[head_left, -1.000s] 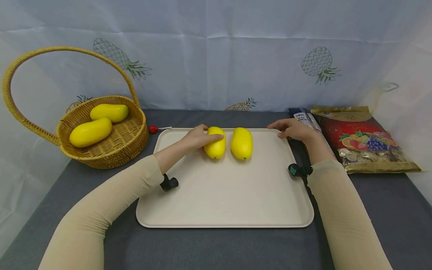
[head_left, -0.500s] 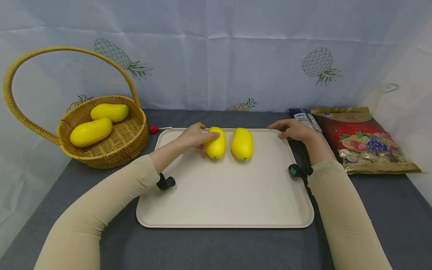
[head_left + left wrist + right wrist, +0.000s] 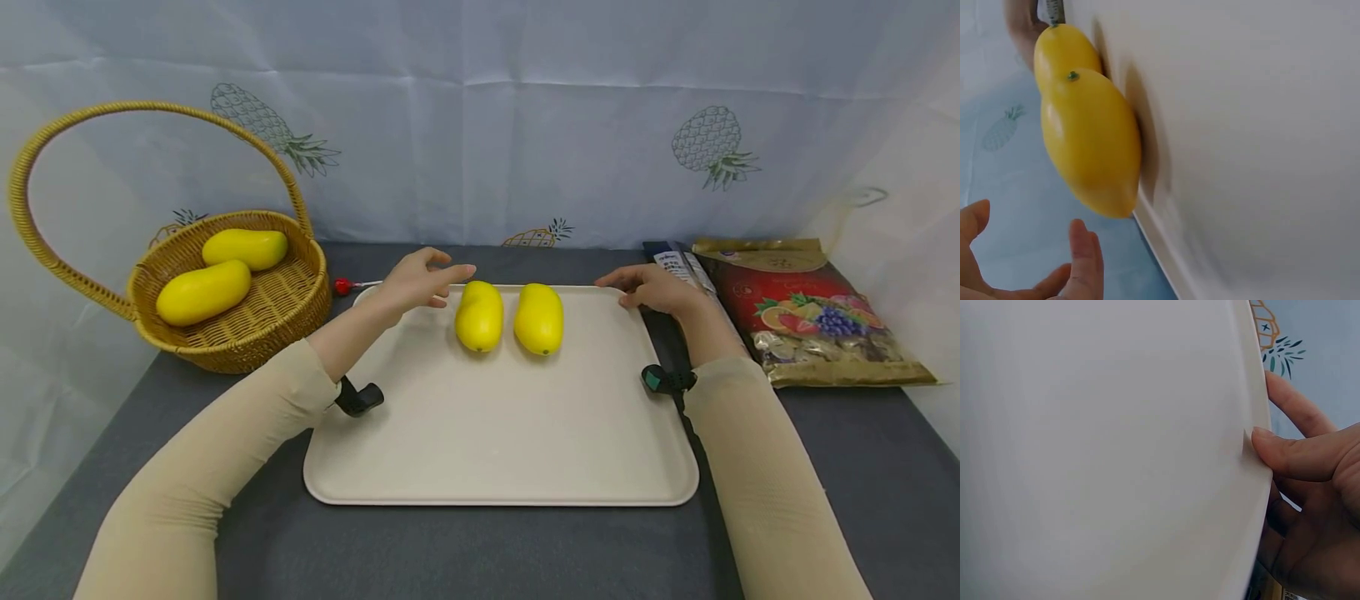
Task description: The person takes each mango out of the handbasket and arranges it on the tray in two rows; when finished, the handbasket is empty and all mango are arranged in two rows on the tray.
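Observation:
Two yellow fruits shaped like papayas lie side by side near the far edge of a cream tray [image 3: 510,442]. The left papaya [image 3: 479,317] is just right of my left hand [image 3: 418,279], which is apart from it with fingers spread and holding nothing. In the left wrist view, a gap shows between these fingertips and the nearer papaya [image 3: 1091,137]. Beyond it sits the right papaya [image 3: 538,319]. My right hand [image 3: 652,287] grips the tray's far right corner; in the right wrist view the thumb [image 3: 1291,453] lies on the rim, with fingers outside it.
A wicker basket [image 3: 288,333] with a tall handle stands at the left, holding two more yellow papayas [image 3: 204,293]. A red lollipop [image 3: 343,287] lies between basket and tray. At the right are a red-and-gold candy bag [image 3: 802,308] and a dark packet [image 3: 682,262].
My left hand has let go of the left papaya and drawn back to the left, its fingers spreading. The papaya stays on the tray. My right hand has kept its place.

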### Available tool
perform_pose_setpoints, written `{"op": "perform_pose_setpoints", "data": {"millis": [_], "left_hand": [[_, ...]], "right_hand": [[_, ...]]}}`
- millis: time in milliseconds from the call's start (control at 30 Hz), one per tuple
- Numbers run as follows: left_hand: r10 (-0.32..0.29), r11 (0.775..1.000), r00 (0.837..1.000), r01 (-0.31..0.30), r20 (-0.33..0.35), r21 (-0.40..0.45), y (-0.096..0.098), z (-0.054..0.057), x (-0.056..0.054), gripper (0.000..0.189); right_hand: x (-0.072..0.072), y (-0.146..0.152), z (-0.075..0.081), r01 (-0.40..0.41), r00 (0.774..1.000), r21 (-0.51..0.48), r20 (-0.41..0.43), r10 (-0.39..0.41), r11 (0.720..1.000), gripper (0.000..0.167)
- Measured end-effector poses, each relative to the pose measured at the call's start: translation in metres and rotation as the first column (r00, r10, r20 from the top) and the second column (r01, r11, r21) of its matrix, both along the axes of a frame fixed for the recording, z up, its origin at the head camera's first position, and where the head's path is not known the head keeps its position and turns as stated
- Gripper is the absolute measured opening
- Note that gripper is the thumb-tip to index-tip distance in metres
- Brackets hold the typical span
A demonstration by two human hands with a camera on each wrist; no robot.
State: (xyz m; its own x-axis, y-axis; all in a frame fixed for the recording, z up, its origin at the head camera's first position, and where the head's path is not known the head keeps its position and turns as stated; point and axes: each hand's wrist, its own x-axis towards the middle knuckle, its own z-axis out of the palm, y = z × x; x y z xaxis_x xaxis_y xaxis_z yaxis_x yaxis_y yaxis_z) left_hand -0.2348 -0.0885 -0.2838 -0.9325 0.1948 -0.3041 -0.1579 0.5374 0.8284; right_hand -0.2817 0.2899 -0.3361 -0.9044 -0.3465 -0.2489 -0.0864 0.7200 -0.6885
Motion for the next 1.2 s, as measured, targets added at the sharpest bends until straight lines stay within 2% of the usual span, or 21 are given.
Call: {"op": "perform_pose_setpoints", "data": {"millis": [200,400,600,833,1067,1200], "left_hand": [[0.007,0.996,0.999,-0.003,-0.041,0.088,-0.01,0.012,0.003,0.073],[0.045,0.994,0.994,-0.035,-0.097,0.108,-0.024,0.025,0.006,0.069],[0.11,0.988,0.981,-0.091,-0.161,0.122,-0.044,0.038,0.008,0.067],[0.184,0.975,0.963,-0.154,-0.198,0.159,-0.074,0.051,0.012,0.071],[0.261,0.953,0.934,-0.209,-0.244,0.22,-0.106,0.061,0.013,0.066],[0.319,0.913,0.923,-0.238,-0.215,0.33,-0.126,0.064,0.01,0.054]], "right_hand": [[0.001,0.0,0.001,-0.007,1.0,-0.007,0.0,0.007,1.0,0.045],[0.001,0.0,0.001,-0.01,1.0,-0.022,-0.002,0.01,1.0,0.045],[0.001,0.0,0.001,-0.005,1.0,-0.009,0.001,0.005,1.0,0.045],[0.002,0.0,0.001,0.006,1.0,-0.003,0.004,-0.006,1.0,0.044],[0.0,-0.001,0.0,0.018,1.0,0.0,0.009,-0.018,1.0,0.045],[0.0,-0.001,-0.001,0.034,0.999,-0.011,0.01,-0.034,0.999,0.045]]}}
